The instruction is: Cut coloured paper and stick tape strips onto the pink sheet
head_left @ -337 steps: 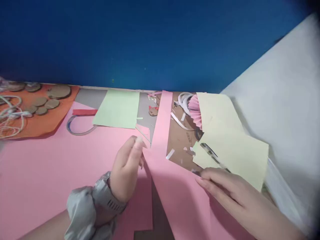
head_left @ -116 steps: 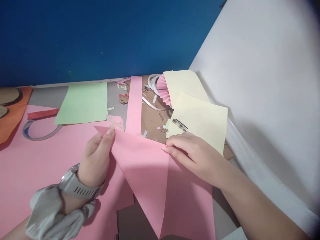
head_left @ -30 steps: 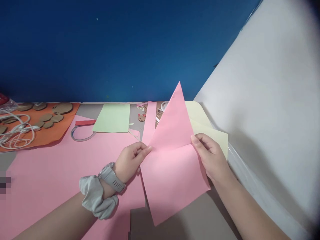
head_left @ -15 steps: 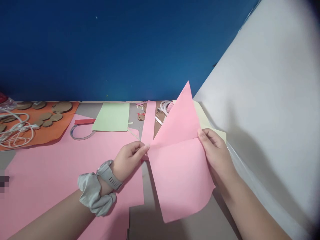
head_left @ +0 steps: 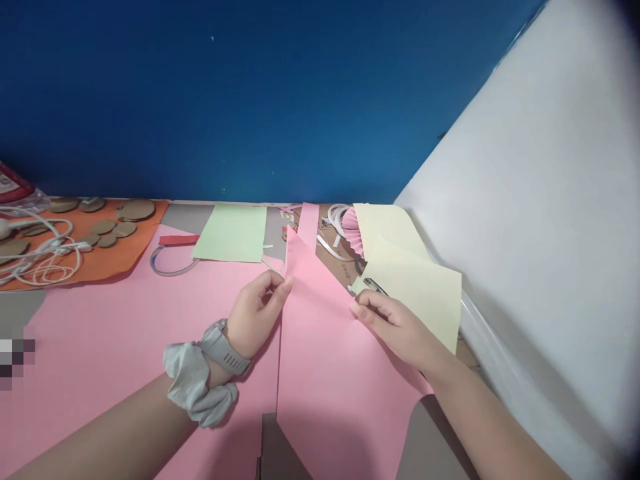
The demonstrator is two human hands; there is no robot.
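Blue wall (head_left: 300, 100) stands at the back, and below it lies a gray table (head_left: 430, 440) with lots of paper on it. Take the green sheet (head_left: 233, 233) as the spot to look from. Nearer the person than the green sheet, and to its right, is the creased pink sheet (head_left: 325, 353). Two hands have it, and they are apart from each other. The left hand (head_left: 255, 310) pinches the left edge, a bit below the tip, and the right hand (head_left: 395, 327) pinches the slanted edge on the other side. Half a second ago the tip stuck up high against the blue wall and leaned right. Now it is lower and further left, just to the right of the green sheet. The black pen (head_left: 374, 287) and more of the yellow sheets (head_left: 425, 293), well to the right of the green sheet, can be seen again. I think this means the paper is being turned and tipped down, and is not finished with. Its bottom end goes out of view, so I can't tell if it touches the table. A big pink sheet (head_left: 125, 347) spreads in front of the green sheet. Farther left of the green sheet is an orange sheet (head_left: 127, 257) with brown pieces (head_left: 137, 210) on it.
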